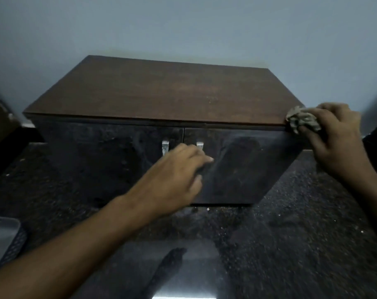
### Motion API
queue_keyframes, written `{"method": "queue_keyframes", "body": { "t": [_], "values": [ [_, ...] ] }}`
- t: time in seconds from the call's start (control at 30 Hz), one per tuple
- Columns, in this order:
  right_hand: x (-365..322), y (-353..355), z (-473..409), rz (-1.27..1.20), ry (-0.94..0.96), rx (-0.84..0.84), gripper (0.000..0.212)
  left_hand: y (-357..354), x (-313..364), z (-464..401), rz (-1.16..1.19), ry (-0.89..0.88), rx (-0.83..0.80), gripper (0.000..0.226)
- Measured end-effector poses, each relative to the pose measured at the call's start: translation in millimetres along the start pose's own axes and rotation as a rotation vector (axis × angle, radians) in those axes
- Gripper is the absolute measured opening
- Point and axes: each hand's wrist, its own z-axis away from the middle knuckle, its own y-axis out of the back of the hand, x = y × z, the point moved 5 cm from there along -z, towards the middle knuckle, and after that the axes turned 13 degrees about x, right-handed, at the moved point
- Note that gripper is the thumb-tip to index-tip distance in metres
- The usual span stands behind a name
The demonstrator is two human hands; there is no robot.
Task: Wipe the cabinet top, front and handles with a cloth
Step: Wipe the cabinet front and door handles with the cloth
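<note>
Low dark cabinet [166,134] on a speckled dark floor [291,223], back against a pale blue-grey wall [183,24].

Right hand [334,134] at the cabinet's right front top corner. Fingers [312,134] curled round a crumpled grey cloth [301,120]; cloth bunched on the corner edge, half on the brown top [161,91], half hanging over the front. Beyond these fingers, toward the wall, the top runs as bare brown board to its back edge. Right of the hand the cabinet ends; dark shape at the frame edge, too blurred to tell.

Left hand [179,169] reaches across the front, over the seam between the two doors. Fingers [204,157] straight and relaxed, gripping nothing, tips at the right door panel [248,165]; whether they touch it, cannot tell. Left handle [165,147] shows just above the knuckles; right handle [200,145] partly covered by the fingertips.

Front panels glossy, smeared. Floor open below both hands, reflecting the arm. Dark furniture edge [2,126] left of the cabinet, a gap between. Grey mesh-patterned object [8,242] at lower left.

No labels or writing readable anywhere.
</note>
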Motion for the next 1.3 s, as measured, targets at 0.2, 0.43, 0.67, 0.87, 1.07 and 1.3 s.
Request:
{"method": "queue_keyframes", "body": {
  "t": [0.2,0.43,0.67,0.87,1.07,1.3],
  "values": [
    [-68.5,-14.5,23.7,-0.149,0.046,0.065,0.038,32.8,-37.2,19.4,-0.030,0.183,-0.017,0.048],
    [-76.8,-32.5,-4.2,-0.118,0.033,-0.003,0.032,48.8,-52.5,26.8,-0.054,0.269,0.054,0.043],
    [-114.4,-52.1,-12.6,-0.063,0.079,-0.048,0.031,35.0,-62.7,28.4,0.031,0.516,0.190,0.034],
    [-216.4,-87.5,-12.7,-0.097,0.308,-0.109,0.043,34.7,-61.3,24.9,0.021,0.559,0.238,0.030],
    [-256.0,-97.3,-10.2,-0.149,0.363,-0.166,0.053,47.5,-74.9,33.9,0.084,0.704,0.348,0.035],
    [-249.5,-93.6,19.5,-0.527,0.184,-0.254,0.073,44.3,-73.2,34.9,0.514,0.801,0.489,0.035]
  ]
}}
